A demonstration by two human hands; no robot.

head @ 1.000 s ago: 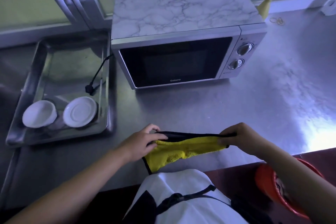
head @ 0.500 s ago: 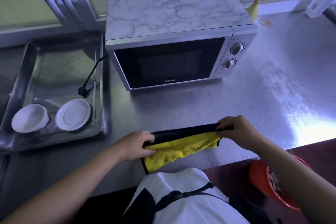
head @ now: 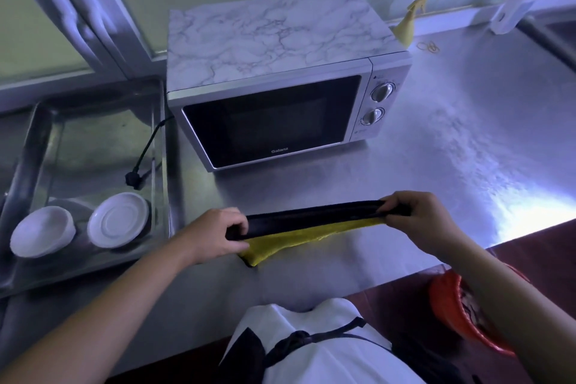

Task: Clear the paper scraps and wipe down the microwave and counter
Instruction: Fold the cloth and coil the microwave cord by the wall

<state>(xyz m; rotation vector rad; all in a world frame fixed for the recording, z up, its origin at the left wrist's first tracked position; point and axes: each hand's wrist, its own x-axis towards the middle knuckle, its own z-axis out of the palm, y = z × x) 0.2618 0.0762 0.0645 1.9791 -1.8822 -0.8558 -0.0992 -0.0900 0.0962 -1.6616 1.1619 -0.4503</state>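
- Left hand and right hand each pinch an end of the cloth — taut above the counter.
- Microwave behind; tray with two bowls left; red bin right.

2 white dishes in metal tray

The person wears a white top with a black panel at one side. A dark strap crosses it, knotted mid-chest.

Arms reach forward; left hand and right hand pinch opposite ends of the cloth.
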